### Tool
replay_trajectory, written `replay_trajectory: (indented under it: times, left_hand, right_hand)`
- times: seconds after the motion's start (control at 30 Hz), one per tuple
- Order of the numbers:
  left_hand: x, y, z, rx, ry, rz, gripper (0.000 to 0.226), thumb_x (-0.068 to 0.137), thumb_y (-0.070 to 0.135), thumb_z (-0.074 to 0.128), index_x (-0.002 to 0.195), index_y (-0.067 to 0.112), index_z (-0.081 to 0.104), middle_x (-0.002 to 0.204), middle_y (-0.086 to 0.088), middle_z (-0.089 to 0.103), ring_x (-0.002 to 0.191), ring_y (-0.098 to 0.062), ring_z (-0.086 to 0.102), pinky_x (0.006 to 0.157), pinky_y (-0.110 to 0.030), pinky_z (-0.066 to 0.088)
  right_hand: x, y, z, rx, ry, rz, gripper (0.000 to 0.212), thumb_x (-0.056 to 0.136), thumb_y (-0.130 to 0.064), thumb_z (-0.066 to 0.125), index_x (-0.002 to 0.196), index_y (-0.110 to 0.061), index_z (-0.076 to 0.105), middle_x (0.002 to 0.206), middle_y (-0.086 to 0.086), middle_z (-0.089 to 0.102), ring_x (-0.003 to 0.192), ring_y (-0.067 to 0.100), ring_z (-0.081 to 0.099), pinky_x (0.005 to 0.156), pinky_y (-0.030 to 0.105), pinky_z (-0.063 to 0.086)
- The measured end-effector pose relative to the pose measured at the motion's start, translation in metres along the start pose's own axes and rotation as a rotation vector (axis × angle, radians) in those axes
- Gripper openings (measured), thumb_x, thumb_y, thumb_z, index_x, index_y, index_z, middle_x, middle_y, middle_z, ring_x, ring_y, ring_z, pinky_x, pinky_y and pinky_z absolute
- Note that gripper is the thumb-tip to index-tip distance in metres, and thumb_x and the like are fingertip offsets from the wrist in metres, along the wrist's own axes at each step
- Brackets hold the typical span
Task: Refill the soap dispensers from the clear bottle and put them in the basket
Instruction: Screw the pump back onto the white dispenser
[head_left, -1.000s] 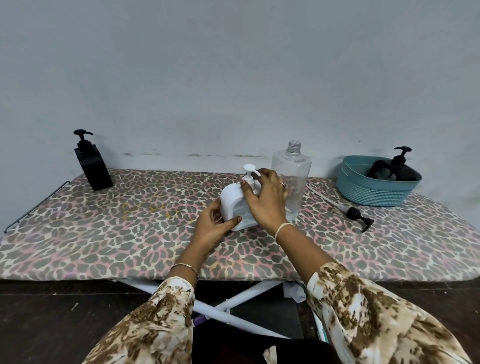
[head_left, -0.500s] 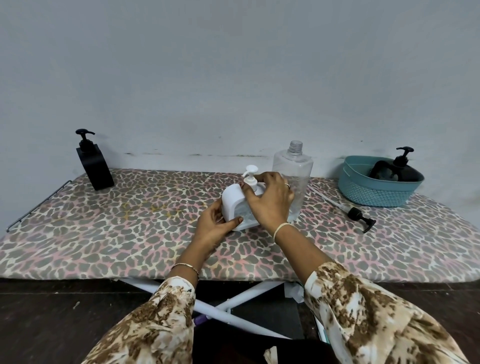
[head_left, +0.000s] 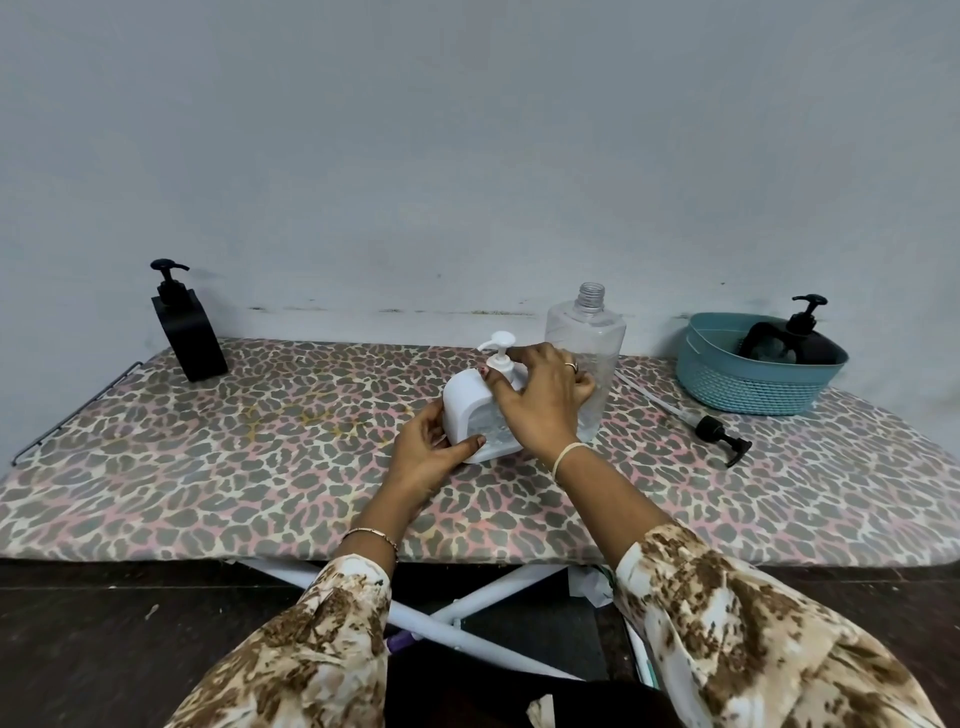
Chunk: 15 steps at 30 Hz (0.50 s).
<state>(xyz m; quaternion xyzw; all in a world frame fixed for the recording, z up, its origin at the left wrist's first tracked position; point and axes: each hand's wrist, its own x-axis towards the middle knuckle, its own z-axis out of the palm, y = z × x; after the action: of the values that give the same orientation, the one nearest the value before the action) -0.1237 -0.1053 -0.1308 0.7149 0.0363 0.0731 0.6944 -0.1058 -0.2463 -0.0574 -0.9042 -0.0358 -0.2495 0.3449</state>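
Right now the white dispenser (head_left: 467, 410) stands upright in the middle of the leopard-print ironing board (head_left: 260, 467). The person's left hand (head_left: 426, 457) is curled round its lower side, and the right hand (head_left: 540, 400) pinches the neck of its white pump (head_left: 500, 345). The uncapped clear bottle (head_left: 597, 353) stands just behind that hand, a loose black pump (head_left: 719, 439) lies near the teal basket (head_left: 748, 384) holding one black dispenser (head_left: 802, 338), and another black dispenser (head_left: 189, 332) stands at the far left corner.
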Motion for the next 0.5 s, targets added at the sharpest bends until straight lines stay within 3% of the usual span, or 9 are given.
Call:
replay_trajectory:
  times: [0.3,0.43,0.5]
  left_hand:
    - [0.000,-0.001,0.001,0.041,0.038,0.024,0.072,0.067,0.011,0.086,0.130,0.008,0.052,0.120,-0.009,0.064,0.107,-0.023,0.064,0.088,-0.049,0.055]
    - [-0.002,0.001,0.000,0.023,0.021,0.019,0.073,0.066,0.011,0.086,0.131,0.008,0.051,0.122,-0.010,0.063,0.108,-0.023,0.063,0.085,-0.047,0.057]
    - [-0.003,0.003,0.000,0.007,0.005,0.008,0.074,0.067,0.010,0.085,0.132,0.007,0.050,0.123,-0.011,0.062,0.109,-0.023,0.063,0.084,-0.042,0.058]
  right_hand:
    - [0.000,-0.007,0.003,-0.074,0.087,0.088,0.036,0.078,-0.056,0.064,0.101,-0.028,0.068,0.110,-0.004,0.063,0.113,0.017,0.050,0.091,0.041,0.023]
    - [0.002,0.003,0.001,0.142,0.005,0.038,0.038,0.078,-0.049,0.071,0.104,-0.022,0.069,0.110,0.001,0.062,0.113,0.021,0.050,0.098,0.046,0.033]
    - [0.003,0.008,-0.003,0.241,-0.076,-0.010,0.040,0.079,-0.042,0.074,0.109,-0.017,0.067,0.113,0.004,0.061,0.113,0.022,0.051,0.098,0.040,0.038]
